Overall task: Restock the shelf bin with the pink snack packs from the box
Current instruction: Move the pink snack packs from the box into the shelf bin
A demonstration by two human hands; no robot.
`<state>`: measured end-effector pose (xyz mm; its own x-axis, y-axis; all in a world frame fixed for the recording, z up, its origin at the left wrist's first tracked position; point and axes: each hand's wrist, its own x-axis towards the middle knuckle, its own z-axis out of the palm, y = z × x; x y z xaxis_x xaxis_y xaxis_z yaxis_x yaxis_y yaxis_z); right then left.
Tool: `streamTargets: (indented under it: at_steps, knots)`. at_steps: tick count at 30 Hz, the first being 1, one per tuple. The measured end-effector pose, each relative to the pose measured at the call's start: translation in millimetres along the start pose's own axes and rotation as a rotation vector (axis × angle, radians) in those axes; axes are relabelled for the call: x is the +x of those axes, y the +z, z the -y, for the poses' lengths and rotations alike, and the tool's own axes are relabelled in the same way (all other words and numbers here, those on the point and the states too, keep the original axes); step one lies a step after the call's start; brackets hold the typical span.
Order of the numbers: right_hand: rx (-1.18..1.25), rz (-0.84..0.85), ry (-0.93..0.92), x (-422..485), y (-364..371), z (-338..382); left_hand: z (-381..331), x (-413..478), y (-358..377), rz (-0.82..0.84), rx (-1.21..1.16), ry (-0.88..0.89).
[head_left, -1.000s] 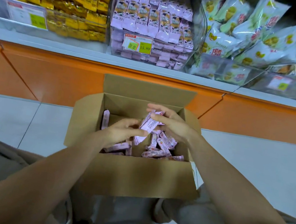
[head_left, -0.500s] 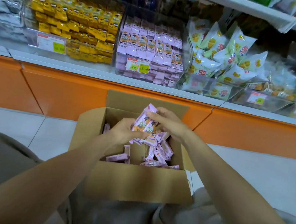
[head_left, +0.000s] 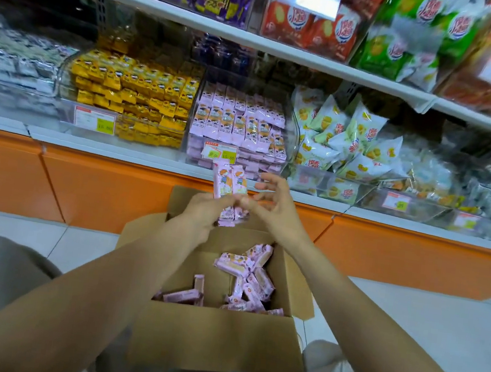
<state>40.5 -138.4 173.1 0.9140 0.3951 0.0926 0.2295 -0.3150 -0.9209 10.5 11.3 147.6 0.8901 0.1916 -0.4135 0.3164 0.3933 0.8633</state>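
Observation:
A small bunch of pink snack packs (head_left: 229, 183) stands upright above the open cardboard box (head_left: 217, 341), just below the shelf. My left hand (head_left: 203, 208) grips the bunch at its lower end. My right hand (head_left: 276, 205) touches the same bunch with thumb and forefinger, the other fingers spread. Several loose pink packs (head_left: 252, 280) lie in the box. The clear shelf bin (head_left: 194, 148), with a price label on its front, holds rows of pink packs (head_left: 240, 122).
A bin of yellow packs (head_left: 134, 99) sits left of the pink bin, and white-green bags (head_left: 344, 139) sit to its right. An orange base panel (head_left: 96, 191) runs under the shelf edge. The upper shelf (head_left: 256, 43) carries purple, red and green bags. My knees flank the box.
Both hands have risen out of the box with the bunch of pink packs, up toward the shelf bin. My view has tilted upward, showing the upper shelf.

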Motion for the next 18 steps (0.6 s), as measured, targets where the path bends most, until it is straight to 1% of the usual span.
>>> streamTargets:
  at_steps: [2,3,6,9,12,13,14,16,18]
  knots:
    - [-0.067,0.000,-0.081,-9.5,8.6,-5.7,-7.6,1.5,10.5,-0.022,-0.074,-0.020]
    - [-0.103,-0.026,-0.120,-12.9,12.5,-7.7,-10.0,1.1,16.2,-0.023,-0.090,-0.021]
    - [-0.205,-0.185,-0.212,-13.2,15.3,-9.9,-12.9,0.0,32.2,-0.006,-0.106,-0.039]
    - [-0.255,-0.300,-0.230,-7.1,6.0,-4.7,-19.1,-0.6,45.2,0.034,-0.059,-0.014]
    - [-0.236,-0.382,-0.207,5.1,-9.2,3.1,-34.4,0.4,57.0,0.140,-0.034,0.042]
    - [-0.221,-0.414,-0.197,11.1,-15.9,6.4,-41.3,0.9,59.9,0.156,0.034,0.104]
    - [-0.212,-0.444,-0.183,17.9,-22.8,9.4,-47.5,4.4,61.2,0.143,0.172,0.213]
    - [-0.213,-0.487,-0.142,33.4,-36.1,14.7,-57.9,18.5,56.1,0.052,0.608,0.526]
    - [-0.249,-0.518,-0.097,50.8,-45.7,18.1,-68.5,32.7,47.8,-0.064,1.027,0.783]
